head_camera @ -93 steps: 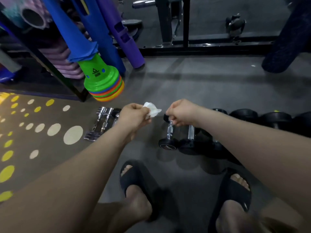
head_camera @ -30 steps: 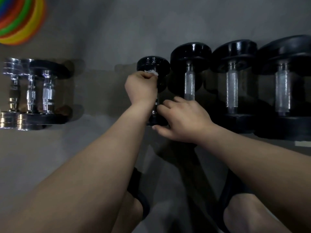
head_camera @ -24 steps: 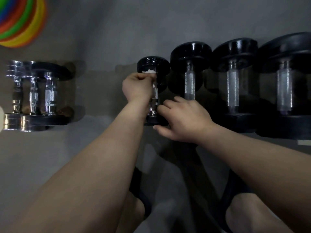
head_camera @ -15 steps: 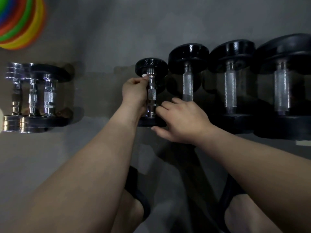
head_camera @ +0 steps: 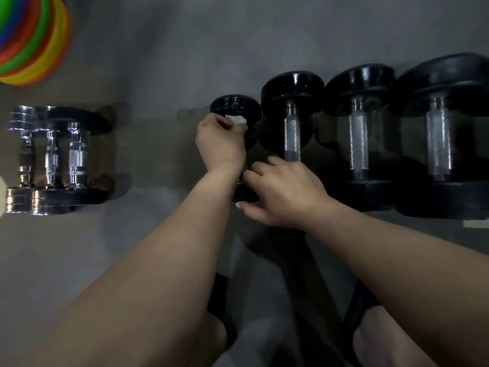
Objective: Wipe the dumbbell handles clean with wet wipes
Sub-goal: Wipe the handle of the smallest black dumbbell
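On the floor (head_camera: 158, 62), the left hand (head_camera: 221, 144) grips a wet wipe (head_camera: 236, 120) round the smallest black dumbbell (head_camera: 235, 105) (handle hidden). The right hand (head_camera: 283, 192) clasps its near plate. The three larger dumbbells (head_camera: 357, 144) probably await wiping.

3 s ago both hands are up in the air w/ the wipe between them; now my view looks down at the floor. Left hand (head_camera: 221, 144) presses the wipe (head_camera: 236, 120) on the small dumbbell (head_camera: 234, 104), and right hand (head_camera: 284, 193) grips its near end. Vs 0.5 s ago, left hand is further up the handle, by the far head, covering the metal that was bare then.
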`<state>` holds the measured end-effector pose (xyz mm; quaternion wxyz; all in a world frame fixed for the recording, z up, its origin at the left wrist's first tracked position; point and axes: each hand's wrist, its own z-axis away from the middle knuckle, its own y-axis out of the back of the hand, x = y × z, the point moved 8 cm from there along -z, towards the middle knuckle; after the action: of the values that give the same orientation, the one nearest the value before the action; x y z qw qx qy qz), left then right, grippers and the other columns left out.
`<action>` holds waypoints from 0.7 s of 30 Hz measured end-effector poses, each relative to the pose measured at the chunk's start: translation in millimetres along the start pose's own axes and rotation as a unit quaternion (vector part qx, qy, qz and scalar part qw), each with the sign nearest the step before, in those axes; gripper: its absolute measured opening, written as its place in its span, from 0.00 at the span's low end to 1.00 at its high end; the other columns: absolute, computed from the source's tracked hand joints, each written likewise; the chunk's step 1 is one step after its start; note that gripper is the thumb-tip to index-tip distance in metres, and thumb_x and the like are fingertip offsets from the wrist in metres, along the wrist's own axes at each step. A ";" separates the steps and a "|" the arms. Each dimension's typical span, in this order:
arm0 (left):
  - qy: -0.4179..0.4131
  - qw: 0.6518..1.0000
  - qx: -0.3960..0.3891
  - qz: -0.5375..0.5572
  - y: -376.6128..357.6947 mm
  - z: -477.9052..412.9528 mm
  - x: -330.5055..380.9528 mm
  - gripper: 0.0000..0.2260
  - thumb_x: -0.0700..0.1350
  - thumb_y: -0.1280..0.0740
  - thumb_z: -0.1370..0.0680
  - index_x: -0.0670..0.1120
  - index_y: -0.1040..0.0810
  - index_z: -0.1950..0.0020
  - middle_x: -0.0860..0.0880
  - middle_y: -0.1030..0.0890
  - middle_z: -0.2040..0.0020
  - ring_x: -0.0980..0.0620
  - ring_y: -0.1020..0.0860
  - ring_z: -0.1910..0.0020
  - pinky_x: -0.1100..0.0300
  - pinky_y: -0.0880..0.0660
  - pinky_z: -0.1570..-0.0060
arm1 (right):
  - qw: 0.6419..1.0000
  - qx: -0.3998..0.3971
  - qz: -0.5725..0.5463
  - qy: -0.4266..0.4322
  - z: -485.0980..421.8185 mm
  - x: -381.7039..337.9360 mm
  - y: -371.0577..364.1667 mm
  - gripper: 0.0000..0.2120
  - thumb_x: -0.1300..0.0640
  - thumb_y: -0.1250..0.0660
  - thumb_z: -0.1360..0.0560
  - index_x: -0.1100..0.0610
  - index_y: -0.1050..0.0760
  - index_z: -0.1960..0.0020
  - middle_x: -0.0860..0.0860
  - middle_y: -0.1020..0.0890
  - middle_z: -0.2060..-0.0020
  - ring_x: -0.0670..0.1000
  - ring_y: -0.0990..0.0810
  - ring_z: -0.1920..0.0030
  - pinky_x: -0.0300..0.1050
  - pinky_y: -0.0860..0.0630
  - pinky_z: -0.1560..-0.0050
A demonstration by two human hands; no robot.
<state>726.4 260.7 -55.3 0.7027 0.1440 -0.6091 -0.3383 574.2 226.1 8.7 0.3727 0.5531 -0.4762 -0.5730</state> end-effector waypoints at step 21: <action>-0.007 0.992 -0.096 -0.083 23.4 13.1 1.5 0.10 0.47 0.22 0.31 0.47 0.21 0.66 0.56 0.19 0.70 0.64 0.22 0.69 0.71 0.29 0.68 | 1.000 0.001 -0.008 -0.008 0.8 1.8 -1.3 0.21 0.35 0.33 0.30 0.53 0.23 0.54 0.50 0.21 0.59 0.57 0.21 0.57 0.47 0.27 0.67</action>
<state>720.9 279.5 -36.9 0.6784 0.1233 -0.5650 -0.4532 573.3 224.9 6.9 0.3641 0.5527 -0.4752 -0.5798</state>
